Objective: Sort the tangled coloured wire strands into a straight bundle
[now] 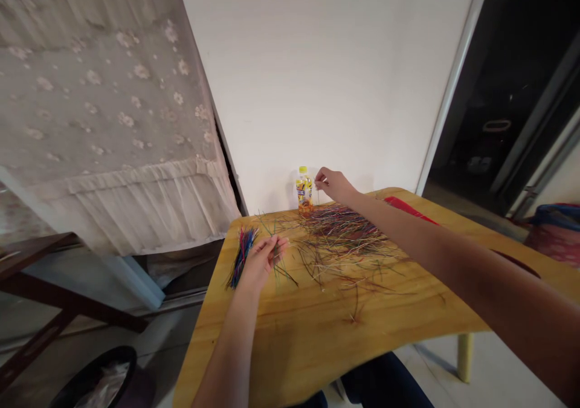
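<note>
Well, a left hand [261,262] is seen nearest, toward the camera from the upright plastic bottle [304,193] and to its left. It is half open, its fingers curved over a few thin green strands [275,262], though whether these are actually gripped cannot be told. Just beside that hand, a tight bundle of blue, red and dark strands [242,257] is laid on the wooden table [317,341]. A loose heap of thin multicoloured strands [339,229] is spread directly in front of the bottle, with stray pieces scattered toward the camera. A right hand [330,184] is reached out just right of the bottle, thumb and fingertips drawn together, but anything pinched there is too fine to be made out. Further right of the bottle, a red object [408,208] is placed at the far table edge. Behind the bottle, a white wall [317,81] is seen, with a gauzy floral-patterned fabric [104,112] hung to its left.
</note>
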`<state>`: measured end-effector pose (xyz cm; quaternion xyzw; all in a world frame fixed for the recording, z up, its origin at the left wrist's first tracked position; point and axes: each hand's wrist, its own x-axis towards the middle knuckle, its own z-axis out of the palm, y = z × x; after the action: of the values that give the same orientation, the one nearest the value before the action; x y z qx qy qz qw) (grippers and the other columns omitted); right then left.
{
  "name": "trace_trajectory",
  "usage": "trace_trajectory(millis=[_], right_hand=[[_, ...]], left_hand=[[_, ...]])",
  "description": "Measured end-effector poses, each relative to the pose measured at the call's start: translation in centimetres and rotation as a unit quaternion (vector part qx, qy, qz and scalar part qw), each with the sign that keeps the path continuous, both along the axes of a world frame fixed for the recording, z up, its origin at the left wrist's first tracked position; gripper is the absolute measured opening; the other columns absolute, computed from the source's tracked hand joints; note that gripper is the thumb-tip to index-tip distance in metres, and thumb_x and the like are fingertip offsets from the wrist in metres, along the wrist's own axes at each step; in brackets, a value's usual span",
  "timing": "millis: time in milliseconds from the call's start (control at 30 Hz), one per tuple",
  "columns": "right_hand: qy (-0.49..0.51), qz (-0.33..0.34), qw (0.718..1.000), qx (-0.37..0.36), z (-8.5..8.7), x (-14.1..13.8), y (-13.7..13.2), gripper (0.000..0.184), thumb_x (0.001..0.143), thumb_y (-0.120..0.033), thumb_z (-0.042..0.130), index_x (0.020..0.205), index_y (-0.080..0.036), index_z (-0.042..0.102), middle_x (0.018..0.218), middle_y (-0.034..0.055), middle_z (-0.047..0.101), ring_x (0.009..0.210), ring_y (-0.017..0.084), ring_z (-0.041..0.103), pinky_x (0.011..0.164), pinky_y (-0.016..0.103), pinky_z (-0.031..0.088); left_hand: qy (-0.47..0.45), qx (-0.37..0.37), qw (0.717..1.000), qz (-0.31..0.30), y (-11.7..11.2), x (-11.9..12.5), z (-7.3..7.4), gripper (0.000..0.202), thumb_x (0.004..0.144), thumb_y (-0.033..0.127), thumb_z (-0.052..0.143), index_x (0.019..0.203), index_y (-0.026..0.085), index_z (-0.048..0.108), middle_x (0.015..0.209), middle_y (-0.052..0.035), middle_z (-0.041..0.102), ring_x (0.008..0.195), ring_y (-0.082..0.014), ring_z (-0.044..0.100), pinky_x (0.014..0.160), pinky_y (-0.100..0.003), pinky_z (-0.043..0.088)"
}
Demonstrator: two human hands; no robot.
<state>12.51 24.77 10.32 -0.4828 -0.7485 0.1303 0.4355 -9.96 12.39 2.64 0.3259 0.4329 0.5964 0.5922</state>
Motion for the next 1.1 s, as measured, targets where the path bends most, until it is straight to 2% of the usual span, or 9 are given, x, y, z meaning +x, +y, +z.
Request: trace_trajectory(millis=[100,200,267,400,533,633,867,1000,1100], right_hand=[[-0.035,0.002,0.999,-0.041,1.1,1.1,-0.8,0.017,0.075,-0.002,0.057,0.069,-0.017,0.051,0.059,-0.0005,0.058,0.055,0.014,0.060,0.062,0.027,0.048],[-0.016,0.012,0.997,-0.074,1.7,1.3,-1.9,0.014,0.080,-0.005,0.054,0.073,-0.016,0.050,0.065,0.0008,0.060,0.052,0.012,0.060,0.058,0.026,0.049],[0.036,0.071,0.986,-0.143,1.5,0.5,-3.1,0.011,0.083,-0.008,0.053,0.076,-0.016,0.050,0.069,0.0019,0.062,0.055,0.011,0.062,0.058,0.025,0.051],[0.106,0.240,0.928,-0.265,-1.0,-2.7,-5.8,0.009,0.081,-0.012,0.057,0.076,-0.016,0.051,0.065,-0.0007,0.061,0.058,0.011,0.063,0.059,0.025,0.052],[0.107,0.271,0.932,-0.213,-4.5,-5.7,-6.6,0.008,0.076,-0.015,0.061,0.074,-0.015,0.054,0.064,-0.0021,0.060,0.059,0.011,0.059,0.058,0.022,0.048],[0.140,0.272,0.939,-0.159,-6.1,-6.6,-6.2,0.008,0.075,-0.018,0.062,0.073,-0.016,0.055,0.068,-0.0013,0.060,0.065,0.011,0.057,0.062,0.023,0.047],[0.148,0.282,0.944,-0.090,-6.2,-6.8,-6.5,0.009,0.075,-0.024,0.061,0.075,-0.016,0.056,0.074,0.0000,0.059,0.070,0.013,0.055,0.071,0.028,0.044],[0.190,0.278,0.933,-0.126,-6.2,-6.9,-6.9,0.019,0.073,-0.033,0.065,0.074,-0.017,0.054,0.071,-0.0021,0.055,0.066,0.012,0.052,0.063,0.025,0.043],[0.258,0.293,0.897,-0.206,-6.9,-6.6,-7.5,0.034,0.075,-0.051,0.060,0.075,-0.017,0.052,0.065,-0.0050,0.046,0.053,0.008,0.042,0.049,0.020,0.036]], left_hand=[[0.008,-0.003,1.000,0.004,-0.1,0.1,0.1,0.009,0.081,0.009,0.061,0.074,0.011,0.065,0.070,-0.0054,0.072,0.058,-0.0101,0.066,0.053,-0.014,0.051],[0.007,-0.002,1.000,0.000,-0.1,0.3,0.1,0.007,0.080,0.010,0.063,0.074,0.011,0.066,0.072,-0.0060,0.072,0.062,-0.0107,0.067,0.055,-0.014,0.052],[0.004,0.002,1.000,-0.011,-0.2,0.4,0.1,0.009,0.082,0.009,0.060,0.075,0.011,0.066,0.074,-0.0064,0.073,0.065,-0.0109,0.068,0.056,-0.014,0.052],[0.002,-0.009,0.999,-0.038,-0.4,0.7,0.3,0.013,0.083,0.008,0.058,0.075,0.010,0.068,0.072,-0.0071,0.073,0.066,-0.0119,0.069,0.060,-0.015,0.053],[0.013,-0.015,0.998,-0.058,-0.7,0.9,0.5,0.012,0.082,0.009,0.060,0.076,0.009,0.070,0.072,-0.0075,0.073,0.067,-0.0134,0.069,0.061,-0.016,0.053],[0.023,-0.012,0.998,-0.061,-0.7,0.9,0.4,0.012,0.082,0.011,0.060,0.078,0.010,0.071,0.072,-0.0068,0.073,0.068,-0.0138,0.069,0.061,-0.015,0.053],[0.024,0.005,0.996,-0.091,-0.4,0.6,-0.1,0.004,0.074,0.017,0.070,0.075,0.013,0.071,0.069,-0.0047,0.072,0.061,-0.0115,0.066,0.058,-0.015,0.052],[0.014,0.019,0.994,-0.103,-0.4,0.7,-0.2,0.010,0.068,0.017,0.076,0.073,0.011,0.069,0.062,-0.0017,0.067,0.056,-0.0092,0.061,0.056,-0.016,0.050],[0.007,0.027,0.994,-0.104,-0.4,0.9,-0.2,0.009,0.070,0.018,0.074,0.070,0.013,0.066,0.060,0.0012,0.063,0.053,-0.0069,0.058,0.054,-0.015,0.048]])
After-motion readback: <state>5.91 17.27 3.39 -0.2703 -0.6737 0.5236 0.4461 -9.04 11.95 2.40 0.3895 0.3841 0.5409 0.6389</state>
